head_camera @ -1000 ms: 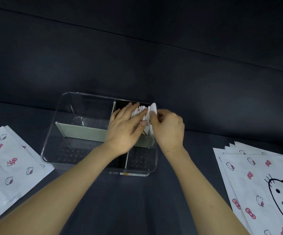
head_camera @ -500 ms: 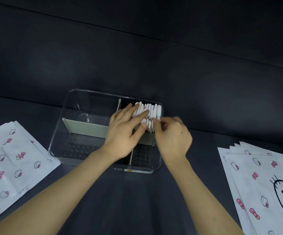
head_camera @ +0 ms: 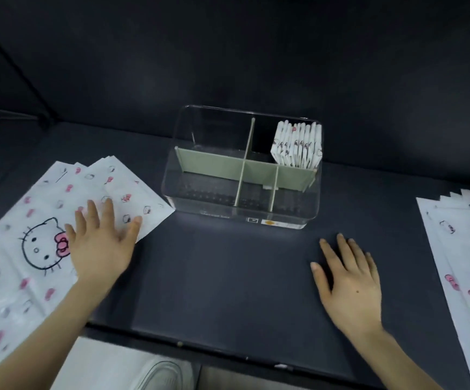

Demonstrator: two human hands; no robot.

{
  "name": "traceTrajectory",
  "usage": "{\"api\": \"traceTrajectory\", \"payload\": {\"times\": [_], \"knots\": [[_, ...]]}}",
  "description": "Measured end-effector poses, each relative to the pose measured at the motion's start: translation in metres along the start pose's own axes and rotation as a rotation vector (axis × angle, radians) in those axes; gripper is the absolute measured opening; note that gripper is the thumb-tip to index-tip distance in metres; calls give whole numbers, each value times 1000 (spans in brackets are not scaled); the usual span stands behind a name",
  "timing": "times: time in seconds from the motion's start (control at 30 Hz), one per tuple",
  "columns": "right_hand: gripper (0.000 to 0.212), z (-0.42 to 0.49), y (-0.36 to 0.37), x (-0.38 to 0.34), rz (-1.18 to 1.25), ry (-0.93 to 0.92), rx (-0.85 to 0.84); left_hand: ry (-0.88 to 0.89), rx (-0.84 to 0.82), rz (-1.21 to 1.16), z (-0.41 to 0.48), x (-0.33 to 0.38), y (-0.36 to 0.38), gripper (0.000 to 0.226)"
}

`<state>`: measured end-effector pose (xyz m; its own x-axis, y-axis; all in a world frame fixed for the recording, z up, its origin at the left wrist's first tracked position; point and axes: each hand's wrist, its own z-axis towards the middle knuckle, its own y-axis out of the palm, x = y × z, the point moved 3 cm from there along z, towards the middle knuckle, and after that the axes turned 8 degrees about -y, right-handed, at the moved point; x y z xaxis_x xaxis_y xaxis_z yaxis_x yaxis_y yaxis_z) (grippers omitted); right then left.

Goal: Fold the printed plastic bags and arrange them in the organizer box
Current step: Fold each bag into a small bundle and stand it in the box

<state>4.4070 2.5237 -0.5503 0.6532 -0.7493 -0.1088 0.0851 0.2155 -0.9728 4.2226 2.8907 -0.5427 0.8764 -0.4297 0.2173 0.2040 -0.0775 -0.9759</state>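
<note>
A dark matte tabletop (head_camera: 228, 277) runs up to a dark panelled wall (head_camera: 228, 52) of the same colour, with a seam slanting down its left side. The clear organizer box (head_camera: 208, 210) stands at the middle of the tabletop, split by grey-green dividers (head_camera: 214, 161). The folded bags (head_camera: 297, 144) stand upright in a packed row in its far right compartment. The left hand (head_camera: 101, 249) lies flat, fingers spread, on the left stack of flat printed bags (head_camera: 31, 220), its grip slack and closed on nothing. The right hand (head_camera: 349, 280) rests open on the bare tabletop, gripping nothing, between the box and the right stack of bags (head_camera: 464, 249). Below the tabletop's near edge are pale floor (head_camera: 101, 358) and a white shoe (head_camera: 160, 375).
</note>
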Motion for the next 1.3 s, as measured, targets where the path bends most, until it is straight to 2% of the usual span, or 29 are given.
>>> {"api": "traceTrajectory", "payload": {"times": [0.07, 0.23, 0.3, 0.4, 0.5, 0.57, 0.67, 0.77, 0.8, 0.87, 0.9, 0.97, 1.07, 1.17, 1.3], "knots": [[58, 2, 1, -1, -5, 9, -36, -20, -56, 31, 1, -11, 7, 85], [66, 1, 3, -2, -13, 11, -46, 8, -40, -54, 3, -17, 9, 49], [62, 2, 1, 0, -6, 14, -59, 46, -11, -170, -5, -13, 1, 49], [57, 1, -6, 1, 85, 31, -66, 13, 3, -469, -36, 5, -35, 49], [59, 1, -32, -1, 338, 120, 10, 81, -74, -652, -70, 33, -71, 56], [52, -2, -57, -2, 579, 244, 46, 228, -129, -728, -90, 60, -87, 68], [51, -7, -95, 3, 926, 356, 122, 637, -183, -738, -120, 114, -90, 47], [48, -13, -127, 14, 1093, 331, 198, 1026, -281, -658, -150, 165, -66, 44], [51, -17, -135, 20, 1165, 345, 207, 1112, -314, -634, -160, 179, -55, 44], [72, -24, -146, 36, 1286, 441, 213, 1248, -380, -573, -177, 206, -34, 44], [81, -28, -150, 45, 1302, 499, 223, 1305, -411, -533, -184, 218, -24, 44], [81, -39, -151, 65, 1273, 620, 264, 1399, -473, -433, -198, 239, -3, 45], [71, -58, -140, 98, 1086, 732, 284, 1478, -576, -262, -215, 263, 20, 49], [64, -75, -126, 126, 885, 730, 250, 1520, -672, -160, -231, 278, 35, 51], [42, -98, -117, 152, 743, 833, 157, 1471, -677, -229, -235, 276, 54, 59]]}}
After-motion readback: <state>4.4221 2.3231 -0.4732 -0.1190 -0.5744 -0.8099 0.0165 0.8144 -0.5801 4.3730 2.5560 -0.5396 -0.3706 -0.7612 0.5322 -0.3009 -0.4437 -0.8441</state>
